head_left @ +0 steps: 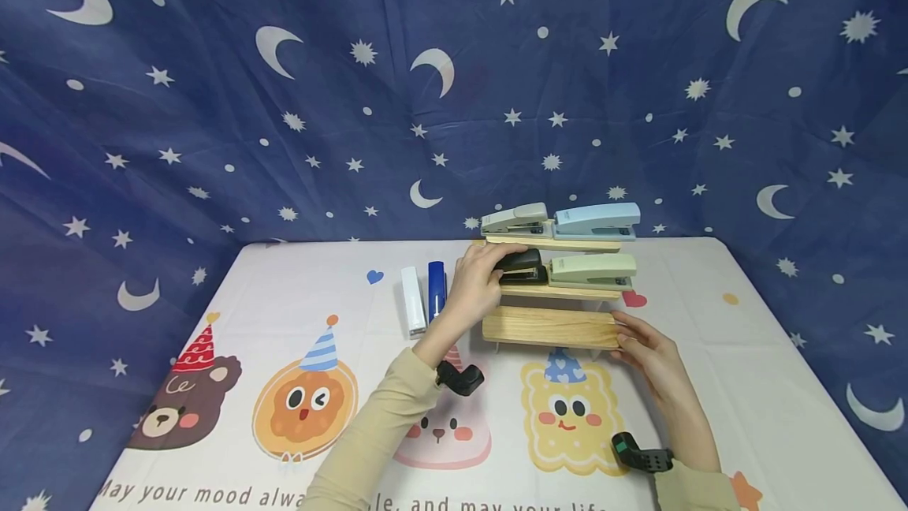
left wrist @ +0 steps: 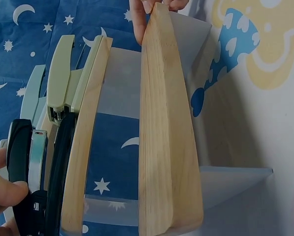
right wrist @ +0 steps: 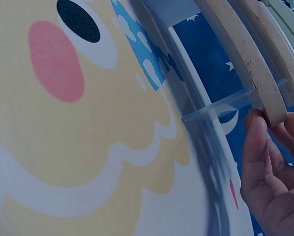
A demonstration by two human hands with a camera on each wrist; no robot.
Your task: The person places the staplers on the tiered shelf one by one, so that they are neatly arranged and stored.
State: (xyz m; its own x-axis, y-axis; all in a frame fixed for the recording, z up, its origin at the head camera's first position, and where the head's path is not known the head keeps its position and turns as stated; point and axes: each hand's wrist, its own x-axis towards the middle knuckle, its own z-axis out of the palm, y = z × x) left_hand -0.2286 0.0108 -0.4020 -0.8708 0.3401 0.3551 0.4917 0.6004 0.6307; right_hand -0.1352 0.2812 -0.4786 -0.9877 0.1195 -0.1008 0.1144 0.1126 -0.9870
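A three-tier rack of pale wooden boards on clear supports stands before me. My left hand [head_left: 477, 282] grips the black stapler [head_left: 521, 261] at the left of the middle board [head_left: 560, 292], thumb and fingers on its top arm in the left wrist view. Beside that stapler, on the same board, sits a pale green stapler [head_left: 594, 267]. My right hand [head_left: 654, 355] pinches the right end of the lowest board [head_left: 549, 327], which bears nothing. On the top board [head_left: 553, 244] are a grey stapler [head_left: 512, 218] at left and a light blue stapler [head_left: 597, 218] at right.
Left of the rack, a white stapler [head_left: 413, 302] and a dark blue stapler [head_left: 436, 289] lie side by side on the cartoon-printed tablecloth [head_left: 298, 274]. A blue curtain [head_left: 454, 117] with moons and stars hangs behind the table.
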